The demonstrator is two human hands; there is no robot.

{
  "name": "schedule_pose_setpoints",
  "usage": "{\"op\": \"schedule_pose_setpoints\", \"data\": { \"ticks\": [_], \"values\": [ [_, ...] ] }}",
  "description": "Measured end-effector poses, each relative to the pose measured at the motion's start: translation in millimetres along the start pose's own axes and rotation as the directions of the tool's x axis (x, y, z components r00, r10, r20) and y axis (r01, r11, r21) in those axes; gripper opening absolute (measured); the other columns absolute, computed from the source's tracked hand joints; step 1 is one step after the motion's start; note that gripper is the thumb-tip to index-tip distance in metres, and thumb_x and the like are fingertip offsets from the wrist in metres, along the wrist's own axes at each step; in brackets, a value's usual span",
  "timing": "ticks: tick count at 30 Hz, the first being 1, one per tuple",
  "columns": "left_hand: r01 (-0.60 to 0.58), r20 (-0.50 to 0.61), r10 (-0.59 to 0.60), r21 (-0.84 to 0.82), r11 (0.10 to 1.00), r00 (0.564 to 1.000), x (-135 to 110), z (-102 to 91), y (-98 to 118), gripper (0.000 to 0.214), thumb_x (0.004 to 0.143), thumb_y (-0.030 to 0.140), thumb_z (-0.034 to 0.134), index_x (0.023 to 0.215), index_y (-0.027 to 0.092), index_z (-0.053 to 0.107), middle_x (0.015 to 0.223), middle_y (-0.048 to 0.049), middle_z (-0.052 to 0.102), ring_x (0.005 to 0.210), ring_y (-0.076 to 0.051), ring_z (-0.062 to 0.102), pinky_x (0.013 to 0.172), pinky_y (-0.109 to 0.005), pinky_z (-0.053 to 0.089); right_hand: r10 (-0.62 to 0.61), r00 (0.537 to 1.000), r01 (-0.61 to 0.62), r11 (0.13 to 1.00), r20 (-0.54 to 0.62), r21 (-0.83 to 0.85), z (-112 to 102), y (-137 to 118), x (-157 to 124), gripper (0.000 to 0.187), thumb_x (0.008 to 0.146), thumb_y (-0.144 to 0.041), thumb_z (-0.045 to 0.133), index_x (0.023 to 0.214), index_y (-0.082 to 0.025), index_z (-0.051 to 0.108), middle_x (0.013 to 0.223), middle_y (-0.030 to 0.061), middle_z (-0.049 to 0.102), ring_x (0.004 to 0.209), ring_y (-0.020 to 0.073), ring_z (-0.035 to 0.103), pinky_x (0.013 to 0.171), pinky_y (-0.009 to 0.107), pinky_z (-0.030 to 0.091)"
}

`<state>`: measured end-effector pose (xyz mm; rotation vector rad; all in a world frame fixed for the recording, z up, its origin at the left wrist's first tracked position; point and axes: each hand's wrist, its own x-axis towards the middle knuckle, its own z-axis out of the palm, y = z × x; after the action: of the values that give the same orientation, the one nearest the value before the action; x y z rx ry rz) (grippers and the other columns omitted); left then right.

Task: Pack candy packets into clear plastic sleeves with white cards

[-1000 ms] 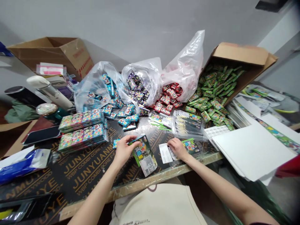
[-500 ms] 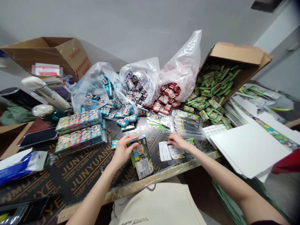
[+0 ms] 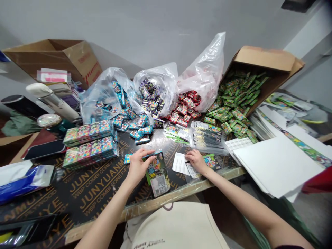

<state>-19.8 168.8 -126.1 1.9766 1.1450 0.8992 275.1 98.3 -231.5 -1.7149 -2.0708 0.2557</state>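
Green-and-white printed card packet (image 3: 157, 174) is lying on the black printed plywood desk (image 3: 85, 193), with my left hand (image 3: 138, 166) curling its fingers over the top edge, seemingly to steady it, while my right hand (image 3: 197, 162) is resting on a white paper slip (image 3: 178, 163), though I cannot tell if it is gripping.

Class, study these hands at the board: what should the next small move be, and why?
Probably the right hand should lift the white card beside it: its fingers are already at the card, while the left hand holds the green packet on the board.
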Motion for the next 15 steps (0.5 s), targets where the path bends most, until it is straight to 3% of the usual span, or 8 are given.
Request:
{"op": "schedule_pose_setpoints", "data": {
  "ticks": [5, 9, 12, 15],
  "values": [
    [0.040, -0.070, -0.041, -0.014, 0.999, 0.997, -3, 3.7, 8, 0.012, 0.071, 0.027, 0.063, 0.077, 0.018, 0.066, 0.075, -0.0025, 0.067, 0.071, -0.017, 0.060, 0.067, -0.028, 0.045, 0.012, 1.000, -0.012, 1.000, -0.018, 0.020, 0, -8, -4, 0.022, 0.085, -0.014, 0.036, 0.078, -0.018, 0.057, 0.077, 0.0072, 0.058, 0.074, 0.0187, 0.051, 0.066, 0.030, 0.038],
    [0.036, -0.075, -0.038, -0.023, 0.999, 0.996, -3, 3.4, 13, 0.006, 0.068, 0.022, 0.066, 0.070, 0.017, 0.066, 0.069, -0.0019, 0.066, 0.066, -0.015, 0.059, 0.063, -0.026, 0.043, 0.082, 0.997, -0.080, 0.990, -0.008, 0.112, -12, -10, 3, 0.019, 0.088, -0.019, 0.032, 0.083, -0.019, 0.050, 0.067, 0.0021, 0.055, 0.059, 0.0157, 0.050, 0.057, 0.027, 0.039],
    [0.052, -0.068, -0.054, -0.041, 0.998, 0.996, -3, 2.6, 16, 0.006, 0.066, 0.020, 0.067, 0.069, 0.016, 0.065, 0.068, -0.0015, 0.065, 0.065, -0.015, 0.059, 0.061, -0.025, 0.043, 0.193, 0.980, -0.172, 0.939, -0.045, 0.298, -31, -30, 20, 0.012, 0.086, -0.027, 0.040, 0.090, -0.019, 0.049, 0.074, 0.0030, 0.058, 0.061, 0.0157, 0.053, 0.059, 0.029, 0.042],
    [0.051, -0.051, -0.054, -0.058, 0.997, 0.997, -4, 2.6, 17, 0.006, 0.066, 0.020, 0.067, 0.071, 0.016, 0.065, 0.070, -0.0015, 0.065, 0.066, -0.014, 0.058, 0.061, -0.025, 0.043, 0.215, 0.972, -0.119, 0.805, -0.098, 0.582, -48, -72, 45, 0.032, 0.080, -0.032, 0.053, 0.108, -0.022, 0.044, 0.101, 0.0077, 0.059, 0.079, 0.0169, 0.058, 0.068, 0.031, 0.047]
  ]
}}
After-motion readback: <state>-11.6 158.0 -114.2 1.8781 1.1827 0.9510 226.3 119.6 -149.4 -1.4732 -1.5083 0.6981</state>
